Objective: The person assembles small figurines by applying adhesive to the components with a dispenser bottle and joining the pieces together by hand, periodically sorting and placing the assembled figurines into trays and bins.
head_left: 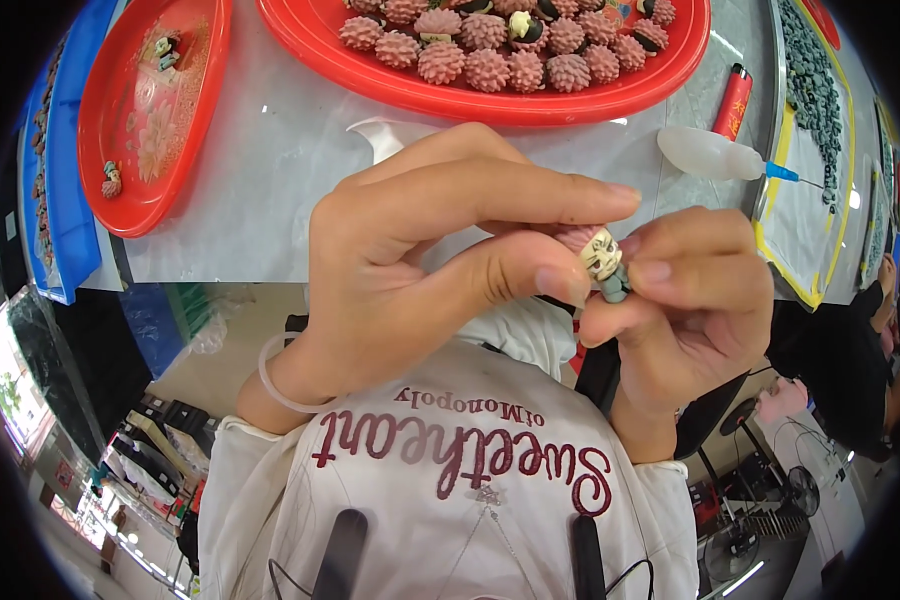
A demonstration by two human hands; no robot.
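Observation:
Between my two hands is a tiny figurine [602, 256] with pink hair, a pale face and a grey-green body. My left hand [410, 225], wearing a clear band at the wrist, pinches its pink-haired head between thumb and fingers. At the lower body, the fingertips and thumb of my right hand [695, 285] close around the grey-green part. Both hands are in front of the table edge, and the fingers cover part of the figurine. Behind my left hand a white curved piece [382, 138] shows only in part.
Many spiky pink hair pieces [485, 70] fill a red tray [530, 110] ahead. Two figurines lie in another red tray [185, 105] at left, beside a blue tray [78, 200]. A needle-tipped squeeze bottle [705, 153], a red lighter [734, 105] and grey-green parts [815, 90] are at right.

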